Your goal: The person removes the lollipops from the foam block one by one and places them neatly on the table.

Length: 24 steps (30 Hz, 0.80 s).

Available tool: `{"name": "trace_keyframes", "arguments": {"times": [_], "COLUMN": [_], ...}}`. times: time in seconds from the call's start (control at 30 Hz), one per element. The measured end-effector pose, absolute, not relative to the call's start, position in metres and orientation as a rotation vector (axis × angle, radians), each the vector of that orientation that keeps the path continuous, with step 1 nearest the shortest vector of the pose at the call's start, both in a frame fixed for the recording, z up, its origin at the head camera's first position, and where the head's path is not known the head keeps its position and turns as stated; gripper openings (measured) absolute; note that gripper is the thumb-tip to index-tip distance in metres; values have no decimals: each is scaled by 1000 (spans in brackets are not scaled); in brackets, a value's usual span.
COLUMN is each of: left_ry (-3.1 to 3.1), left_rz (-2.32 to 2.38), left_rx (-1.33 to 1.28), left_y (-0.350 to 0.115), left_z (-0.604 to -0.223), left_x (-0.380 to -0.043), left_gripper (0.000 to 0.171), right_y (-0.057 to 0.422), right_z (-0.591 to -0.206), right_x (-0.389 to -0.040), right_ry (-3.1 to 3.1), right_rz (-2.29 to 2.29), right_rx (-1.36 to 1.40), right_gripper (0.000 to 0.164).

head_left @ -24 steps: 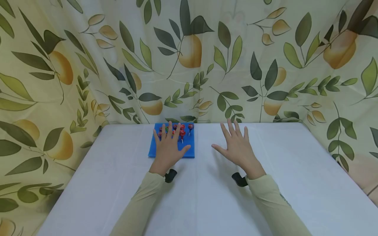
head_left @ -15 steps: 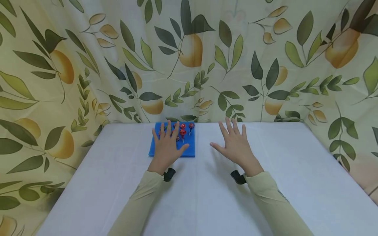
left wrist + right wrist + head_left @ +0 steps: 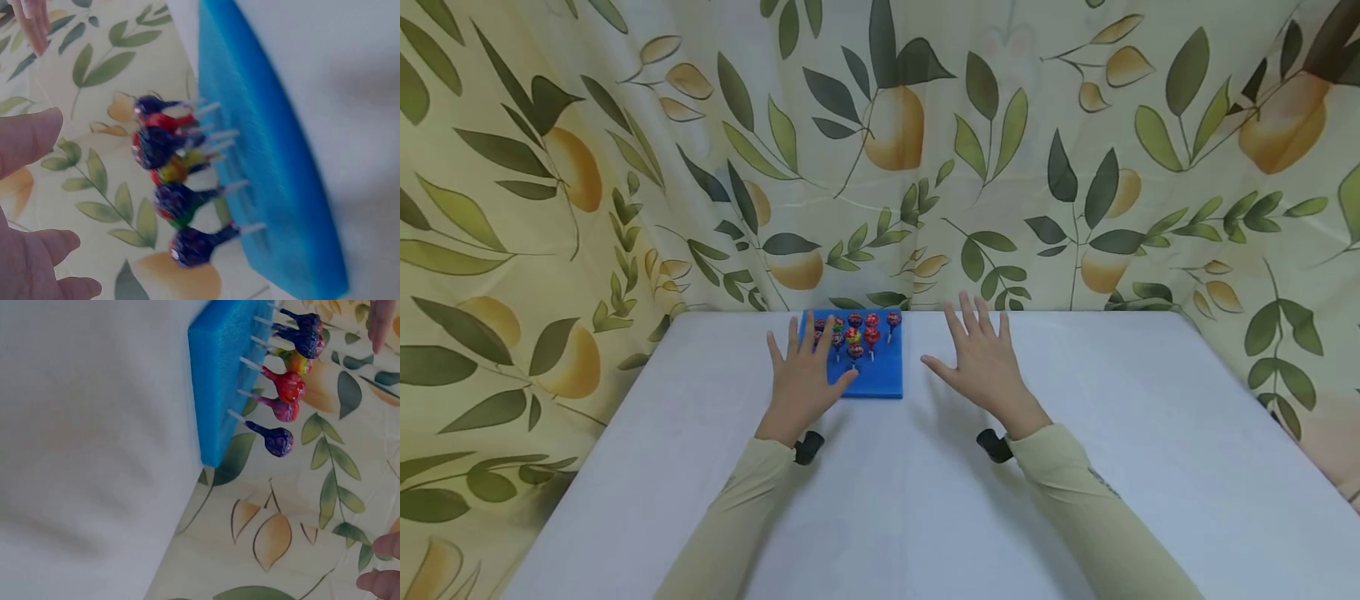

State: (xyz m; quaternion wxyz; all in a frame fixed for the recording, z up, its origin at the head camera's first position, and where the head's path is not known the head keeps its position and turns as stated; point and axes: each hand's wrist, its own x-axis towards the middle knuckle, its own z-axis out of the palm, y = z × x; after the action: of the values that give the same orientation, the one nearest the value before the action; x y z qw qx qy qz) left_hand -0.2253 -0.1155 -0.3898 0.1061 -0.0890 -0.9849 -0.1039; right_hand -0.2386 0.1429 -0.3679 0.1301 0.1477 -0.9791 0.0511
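Observation:
In the head view, a blue foam block (image 3: 880, 382) lies at the table's far edge. Several wrapped lollipops (image 3: 854, 351) stand in it on white sticks, in dark blue, red and yellow-green wrappers. My left hand (image 3: 801, 382), fingers spread, hovers in front of the block's left part and hides some lollipops there. To the right of the block, my right hand (image 3: 988, 364) is held over the table, also spread and holding nothing. The left wrist view shows the lollipops (image 3: 190, 247) beside my fingers, apart from them. Only fingertips (image 3: 381, 582) of my right hand appear in its wrist view.
A white-covered table (image 3: 880, 517) spreads below both hands. Behind it hangs a curtain (image 3: 1000, 192) printed with fruit and leaves, close against the table's far edge. Black wrist cameras (image 3: 808, 448) sit under both wrists.
Both hands have drifted left, and the view has turned slightly left. More lollipops now show beside my left hand. The block and lollipops stay in place on the table.

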Motion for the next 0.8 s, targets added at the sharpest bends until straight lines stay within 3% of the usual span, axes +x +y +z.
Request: {"name": "trace_keyframes", "arguments": {"times": [0.43,0.8], "left_ry": [-2939,-3006], "left_rz": [-281,-189], "left_rx": [-275,-432], "left_y": [-144,-162], "left_z": [-413,-428], "left_x": [-219,-223], "left_gripper": [85,80], "right_y": [130,124], "right_z": [-377,-385], "right_x": [-246,-248], "right_ry": [-2825,-2791], "right_rz": [159,182], "right_rx": [451,502], "right_gripper": [88,84]}}
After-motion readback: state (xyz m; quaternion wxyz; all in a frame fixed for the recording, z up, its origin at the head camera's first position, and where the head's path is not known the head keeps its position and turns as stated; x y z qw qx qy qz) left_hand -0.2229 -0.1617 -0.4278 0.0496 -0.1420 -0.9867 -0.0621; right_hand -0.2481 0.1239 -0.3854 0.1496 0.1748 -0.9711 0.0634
